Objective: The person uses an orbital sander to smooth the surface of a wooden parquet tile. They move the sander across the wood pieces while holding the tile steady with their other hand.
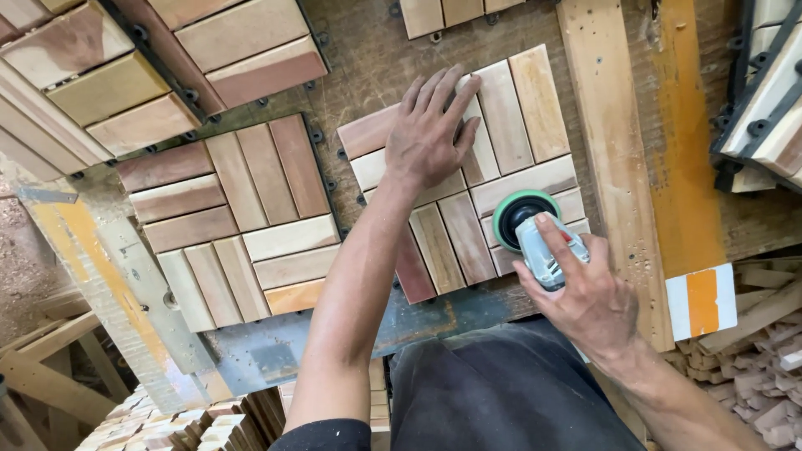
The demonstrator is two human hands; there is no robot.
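Observation:
A square wooden deck tile [501, 125] of short slats lies on the worn workbench [368, 58] in front of me. My left hand [430, 129] presses flat on its upper middle, fingers spread. My right hand [585, 292] grips a grey hand-held sander [543, 246]. The sander's round green pad [514, 213] rests on the tile's lower right slats.
A second slat tile [234, 217] lies to the left. More tiles [125, 67] are stacked at the upper left and at the right edge [764, 100]. A long plank [614, 159] runs beside the tile. Small wood offcuts [760, 351] pile at the lower right and lower left.

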